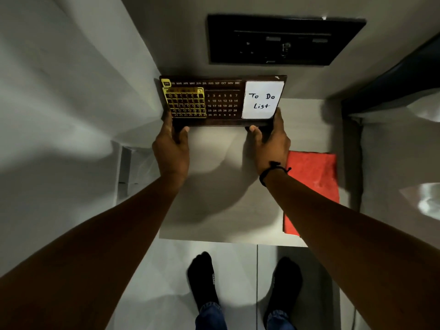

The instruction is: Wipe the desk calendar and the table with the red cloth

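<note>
The desk calendar (222,101) is a dark brown board with months, dates, a gold sliding frame and a white "To Do List" note. It is upright at the far edge of the small white table (221,186). My left hand (171,146) grips its lower left corner and my right hand (271,139) grips its lower right corner. Whether its base touches the table I cannot tell. The red cloth (314,184) lies flat on the right side of the table, just right of my right wrist.
A black switch and socket panel (283,40) is on the wall above the calendar. White walls close in on the left and behind. A dark edge (392,84) stands at the right. My feet in black socks (202,277) are on the tiled floor below the table.
</note>
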